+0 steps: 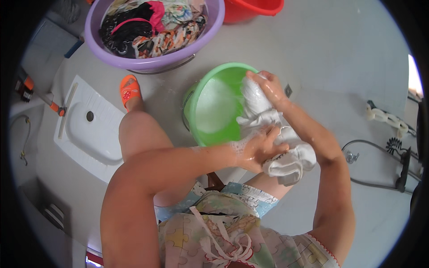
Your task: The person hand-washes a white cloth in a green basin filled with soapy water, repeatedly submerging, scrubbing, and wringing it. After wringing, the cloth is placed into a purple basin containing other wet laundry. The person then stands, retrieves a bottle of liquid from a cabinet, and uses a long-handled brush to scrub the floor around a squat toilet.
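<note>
Soapy white cloth [268, 117] is occupying the area right of centre in the frame, held in 2 bare hands. The right hand [270, 87] is gripping the upper end, with fingers bent around it. The left hand [257, 152], coated in foam, is holding the lower folds in a partly curled, looser grip. The cloth is covering the right side of a green bucket [225, 67] at the centre, where foamy water [213, 107] is showing; whether cloth and rim are touching cannot be told.

Likely faults and causes: (1) The foam is probably making the left hand slick, so the cloth could be slipping out and dropping on the floor [161, 107]. (2) The lower end is extending beyond the bucket toward the lower right, so suds could be dripping outside it. (3) A forearm or heavy wet fabric pressing on the rim could be tipping the bucket. (4) Spilled suds could be costing the orange sandal [129, 90], upper left of centre beside the squat toilet [96, 118], its footing.
</note>
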Demonstrator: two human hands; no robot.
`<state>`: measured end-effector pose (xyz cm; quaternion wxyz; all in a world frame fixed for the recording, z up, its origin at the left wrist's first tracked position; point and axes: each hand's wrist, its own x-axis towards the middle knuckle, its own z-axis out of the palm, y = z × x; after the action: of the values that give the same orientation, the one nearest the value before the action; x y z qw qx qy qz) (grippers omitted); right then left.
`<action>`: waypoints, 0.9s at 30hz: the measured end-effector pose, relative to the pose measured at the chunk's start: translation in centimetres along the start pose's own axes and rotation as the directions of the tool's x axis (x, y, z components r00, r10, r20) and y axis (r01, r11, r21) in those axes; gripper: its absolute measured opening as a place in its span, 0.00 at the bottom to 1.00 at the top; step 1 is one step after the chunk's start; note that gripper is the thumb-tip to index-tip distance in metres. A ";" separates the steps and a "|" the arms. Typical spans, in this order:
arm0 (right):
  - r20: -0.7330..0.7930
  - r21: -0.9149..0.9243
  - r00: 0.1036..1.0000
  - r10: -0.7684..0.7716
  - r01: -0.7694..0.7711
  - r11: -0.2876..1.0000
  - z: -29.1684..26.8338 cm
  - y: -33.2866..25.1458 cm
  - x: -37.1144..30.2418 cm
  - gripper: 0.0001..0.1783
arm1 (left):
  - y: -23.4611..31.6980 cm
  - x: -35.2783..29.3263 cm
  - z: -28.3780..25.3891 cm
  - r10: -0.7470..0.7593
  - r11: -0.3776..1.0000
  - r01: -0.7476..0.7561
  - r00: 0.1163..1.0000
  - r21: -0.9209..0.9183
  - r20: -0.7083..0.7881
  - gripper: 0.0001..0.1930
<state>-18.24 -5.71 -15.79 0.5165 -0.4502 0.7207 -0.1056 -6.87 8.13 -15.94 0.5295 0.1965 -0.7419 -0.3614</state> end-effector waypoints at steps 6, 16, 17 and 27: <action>0.054 0.207 0.985 0.167 -0.174 0.963 -1.8 -0.3 -1.0 0.33 | 0.0 1.2 -2.6 -0.079 0.989 0.088 0.994 -0.119 0.080 0.29; 0.294 0.304 0.955 0.047 -0.140 0.942 -4.4 1.8 -5.6 0.33 | 1.1 2.0 -5.6 -0.332 0.935 0.356 0.858 0.014 0.392 0.39; 0.266 0.272 0.963 0.050 -0.125 0.954 -4.5 2.2 -4.8 0.32 | 1.1 1.6 -5.5 -0.429 0.881 0.474 0.799 -0.002 0.421 0.54; -0.330 0.432 0.908 -0.257 0.388 0.814 -7.9 2.2 -3.3 0.31 | -1.5 2.6 -7.8 -0.355 0.751 0.536 0.820 -0.384 0.450 0.64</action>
<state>-25.83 -4.36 -11.50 0.4896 -0.4039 0.6434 -0.4279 -0.76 2.79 -14.00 0.3177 0.1610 -0.6354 -0.6851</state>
